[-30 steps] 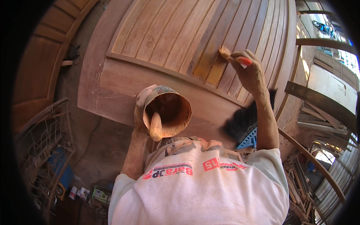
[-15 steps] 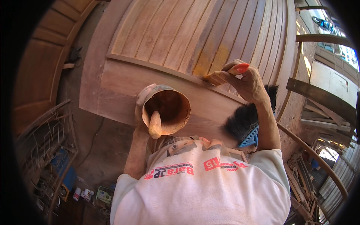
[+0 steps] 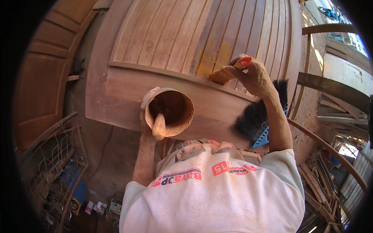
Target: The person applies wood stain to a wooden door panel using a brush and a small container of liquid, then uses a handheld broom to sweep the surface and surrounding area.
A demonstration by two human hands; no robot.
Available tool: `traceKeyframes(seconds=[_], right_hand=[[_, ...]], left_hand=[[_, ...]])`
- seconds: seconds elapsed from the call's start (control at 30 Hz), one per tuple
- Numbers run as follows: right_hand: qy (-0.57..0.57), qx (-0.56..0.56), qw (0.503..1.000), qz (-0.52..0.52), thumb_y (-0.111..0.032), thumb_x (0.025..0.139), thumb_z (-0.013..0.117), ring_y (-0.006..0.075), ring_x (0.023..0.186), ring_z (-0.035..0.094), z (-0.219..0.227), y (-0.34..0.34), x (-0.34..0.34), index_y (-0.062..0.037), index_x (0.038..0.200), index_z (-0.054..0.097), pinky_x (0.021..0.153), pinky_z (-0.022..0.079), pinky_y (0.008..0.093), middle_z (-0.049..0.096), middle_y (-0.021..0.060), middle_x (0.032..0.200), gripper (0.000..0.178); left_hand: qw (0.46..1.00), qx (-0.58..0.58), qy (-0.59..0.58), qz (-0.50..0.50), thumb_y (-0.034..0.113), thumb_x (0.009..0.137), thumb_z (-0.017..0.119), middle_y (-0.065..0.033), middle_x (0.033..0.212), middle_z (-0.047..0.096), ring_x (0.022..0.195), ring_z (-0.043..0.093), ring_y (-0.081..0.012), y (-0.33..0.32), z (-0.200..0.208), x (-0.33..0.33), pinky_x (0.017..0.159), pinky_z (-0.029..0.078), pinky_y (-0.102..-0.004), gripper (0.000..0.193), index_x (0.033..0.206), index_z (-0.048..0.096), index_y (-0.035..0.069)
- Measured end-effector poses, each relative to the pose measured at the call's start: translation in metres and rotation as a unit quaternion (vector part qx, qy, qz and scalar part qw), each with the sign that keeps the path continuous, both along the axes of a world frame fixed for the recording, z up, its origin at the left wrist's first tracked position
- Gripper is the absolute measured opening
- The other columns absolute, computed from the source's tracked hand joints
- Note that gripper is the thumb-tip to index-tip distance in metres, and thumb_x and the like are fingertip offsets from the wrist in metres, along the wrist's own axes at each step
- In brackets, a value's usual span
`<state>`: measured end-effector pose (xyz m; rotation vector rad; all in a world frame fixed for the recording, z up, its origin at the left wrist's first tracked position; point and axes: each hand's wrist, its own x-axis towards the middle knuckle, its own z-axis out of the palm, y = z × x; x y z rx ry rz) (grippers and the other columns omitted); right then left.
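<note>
My left hand (image 3: 147,101) is wrapped round the side of a cylindrical can (image 3: 189,112), its mouth tipped toward me. A wooden stick (image 3: 159,127) leans out over the can's near rim; the inside is brown and dark. Between the fingers of my right hand (image 3: 252,75) is a paintbrush (image 3: 244,62) with a red-tipped handle, its bristles on the grooved wooden door (image 3: 155,35) just above the lower rail. Yellow-brown stain marks the slats by the bristles. Below my right forearm, a broom head (image 3: 252,121) with black bristles and a blue base lies on the door's near edge.
A second panelled door (image 3: 44,73) stands at the left. Below it is a wire rack (image 3: 58,155), with small white containers (image 3: 90,207) on the floor. Scrap wood (image 3: 318,178) is piled at the right, near a curved wooden strip (image 3: 330,155).
The brush bristles have shifted slightly on the door, and the stained patch looks a little stronger. My view has tilted slightly. Both hands keep their holds.
</note>
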<state>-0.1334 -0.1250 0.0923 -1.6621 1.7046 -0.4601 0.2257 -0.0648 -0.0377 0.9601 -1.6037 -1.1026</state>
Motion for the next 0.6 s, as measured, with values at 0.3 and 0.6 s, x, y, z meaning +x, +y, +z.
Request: traceKeyframes(seconds=[0.3, 0.6], right_hand=[[-0.098, -0.026, 0.995, -0.006, -0.028, 0.102, 0.074, 0.0140, 0.076, 0.068, -0.017, -0.016, 0.026, -0.0012, 0.106, 0.074, 0.069, 0.055, 0.0328, 0.073, 0.0088, 0.085, 0.027], [-0.081, 0.010, 0.997, -0.003, -0.036, 0.100, 0.074, 0.0189, 0.074, 0.070, -0.010, -0.015, 0.021, -0.0024, 0.102, 0.073, 0.068, 0.056, 0.0355, 0.073, 0.0102, 0.083, 0.034]], left_hand=[[1.000, -0.019, 0.019, -0.009, 0.032, 0.103, 0.056, -0.0212, 0.154, 0.051, 0.137, 0.054, -0.0325, 0.000, -0.013, 0.003, 0.114, 0.047, -0.0479, 0.062, 0.155, 0.040, 0.003], [1.000, -0.028, 0.004, -0.008, 0.034, 0.102, 0.057, -0.0204, 0.154, 0.050, 0.137, 0.053, -0.0323, -0.004, -0.015, 0.004, 0.114, 0.047, -0.0481, 0.064, 0.155, 0.041, 0.002]])
